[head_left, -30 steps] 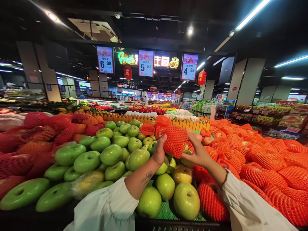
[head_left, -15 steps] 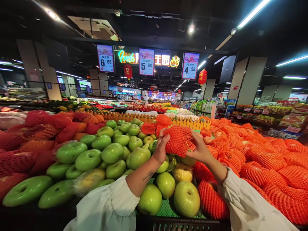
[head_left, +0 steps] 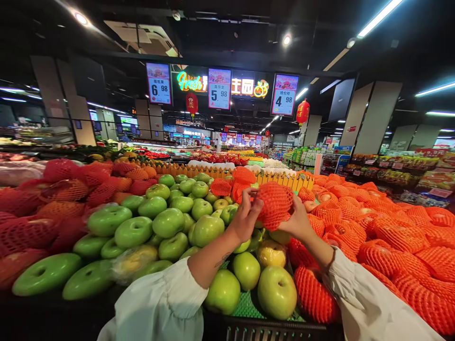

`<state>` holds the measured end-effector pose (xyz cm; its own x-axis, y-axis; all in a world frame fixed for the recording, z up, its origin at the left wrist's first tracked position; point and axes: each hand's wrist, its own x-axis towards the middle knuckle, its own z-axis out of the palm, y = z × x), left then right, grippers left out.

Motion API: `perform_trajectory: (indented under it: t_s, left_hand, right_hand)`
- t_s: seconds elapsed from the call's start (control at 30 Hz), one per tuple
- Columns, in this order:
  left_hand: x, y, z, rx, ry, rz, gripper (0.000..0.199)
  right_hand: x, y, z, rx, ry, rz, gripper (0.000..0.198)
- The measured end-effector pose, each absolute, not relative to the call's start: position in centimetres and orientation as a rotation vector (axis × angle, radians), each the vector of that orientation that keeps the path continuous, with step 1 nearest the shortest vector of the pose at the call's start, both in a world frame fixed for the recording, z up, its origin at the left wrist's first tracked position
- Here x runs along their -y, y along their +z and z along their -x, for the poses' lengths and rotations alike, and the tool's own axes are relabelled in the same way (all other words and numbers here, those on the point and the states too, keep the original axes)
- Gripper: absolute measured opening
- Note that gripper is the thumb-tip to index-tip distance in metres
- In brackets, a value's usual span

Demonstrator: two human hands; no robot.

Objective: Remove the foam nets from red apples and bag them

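A round fruit sleeved in orange foam netting (head_left: 274, 204) is held raised between both hands above the display of green apples (head_left: 168, 221), the left hand (head_left: 244, 219) clasping its left side and the right hand (head_left: 297, 220) cupping its right and underside. The soft, springy net probably gives a non-slip hold, and the light fruit inside would bruise if squeezed, so the flanks suit gripping. Further net-wrapped orange fruits (head_left: 391, 237) lie heaped to the right.

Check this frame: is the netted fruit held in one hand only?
No: both the left hand and right hand hold the orange-netted fruit.
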<state>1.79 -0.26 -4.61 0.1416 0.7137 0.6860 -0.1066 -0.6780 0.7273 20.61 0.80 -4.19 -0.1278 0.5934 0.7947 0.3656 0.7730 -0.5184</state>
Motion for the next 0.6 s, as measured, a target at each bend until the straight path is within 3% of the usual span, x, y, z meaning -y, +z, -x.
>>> perform_trajectory:
  t_s: [0.1, 0.27, 0.6]
  left_hand:
    - [0.7, -4.2, -1.6, -0.687, 1.692, -1.997, 0.038]
    - [0.9, -3.5, -1.5, -0.631, 1.806, -2.181, 0.015]
    - [0.9, -3.7, -1.7, -0.619, 1.82, -2.037, 0.011]
  right_hand:
    - [-1.6, -4.4, -20.8, 1.496, 0.443, 0.817, 0.093]
    - [-2.5, -4.6, -21.0, 1.411, 0.515, 0.818, 0.092]
    - [-1.2, -3.4, -20.1, 1.35, 0.655, 0.872, 0.072]
